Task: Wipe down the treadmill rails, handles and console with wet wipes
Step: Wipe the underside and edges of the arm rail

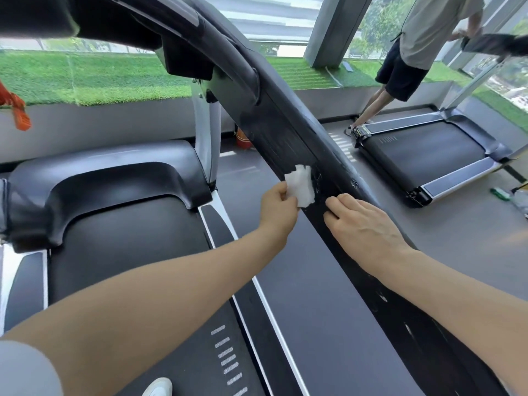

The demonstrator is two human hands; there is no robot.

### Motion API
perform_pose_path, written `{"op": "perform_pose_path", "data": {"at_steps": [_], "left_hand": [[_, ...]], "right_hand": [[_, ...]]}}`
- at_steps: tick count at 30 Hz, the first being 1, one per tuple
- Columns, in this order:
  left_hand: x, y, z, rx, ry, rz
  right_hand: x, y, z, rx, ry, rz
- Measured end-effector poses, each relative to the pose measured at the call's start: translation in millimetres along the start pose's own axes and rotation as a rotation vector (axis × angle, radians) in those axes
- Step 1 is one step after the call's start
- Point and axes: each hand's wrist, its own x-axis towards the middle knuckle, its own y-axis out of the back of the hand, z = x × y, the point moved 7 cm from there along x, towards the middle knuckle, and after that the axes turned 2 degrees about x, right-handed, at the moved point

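At the far left an orange clip (17, 110) dangles near the frame's edge, and below it sits the black motor hood (108, 190) of the treadmill I am standing on, with the dark belt (128, 267) running toward me.

Moving toward the centre, my left hand (278, 210) pinches a folded white wet wipe (301, 185) between thumb and curled fingers (281, 192), pressing it against the inner face of the long black side rail (285, 132), which slants from upper left to lower right. The rail looks streaked and damp above the wipe — that stretch seems done, while the length running toward me looks dry and flecked.

Just right of the wipe, my right hand (368, 227) rests on the same rail, fingers loosely bent over its top, holding nothing that I can see; the fingertips are partly hidden, so how firmly it holds I cannot tell.

Risks, as I judge them: the wipe is held only by an edge, so a hard stroke could drag it out of my pinch. My steadying hand could slip on the wet rail — or leave fresh marks.

Further right, another treadmill (428, 155) stands on the floor, with a second person (414, 44) at its front end.
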Motion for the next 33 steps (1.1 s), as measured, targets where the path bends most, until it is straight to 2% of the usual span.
{"op": "perform_pose_path", "data": {"at_steps": [5,8,12,14,16,19,21,23,29,31,33], "left_hand": [[20.9,3.4,18.6,-0.320,0.117,-0.011],[34.4,-4.5,18.0,-0.452,0.229,0.058],[39.3,-23.6,26.1,-0.629,0.220,-0.047],[41.6,-25.3,16.6,-0.555,0.291,0.005],[46.6,-19.2,6.4,-0.428,0.321,0.129],[49.1,-4.0,8.4,-0.173,0.228,0.337],[47.6,5.4,13.7,-0.045,0.098,0.470],[47.7,-2.4,17.8,-0.004,-0.040,0.437],[36.0,-19.4,14.9,0.105,-0.285,0.300],[42.3,-16.3,9.8,0.136,-0.298,0.286],[58.1,-8.4,5.2,0.121,-0.219,0.327]], "right_hand": [[-1.0,-1.2,0.2,-0.020,-0.001,0.020],[-1.5,-1.9,0.5,-0.022,0.000,0.041],[-2.5,-4.5,0.0,-0.011,0.012,0.017],[-4.0,-8.3,0.8,-0.012,0.010,-0.004],[-4.6,-10.6,1.8,0.008,0.006,-0.021],[-6.0,-10.4,1.3,-0.001,0.022,-0.007],[-6.9,-10.1,1.5,-0.012,0.025,0.006],[-7.0,-10.2,2.0,-0.013,0.021,0.016],[-5.1,-11.2,1.4,-0.037,0.031,0.003],[-4.7,-11.7,1.5,-0.044,0.038,0.005],[-4.4,-12.2,1.6,-0.055,0.044,0.009]]}}
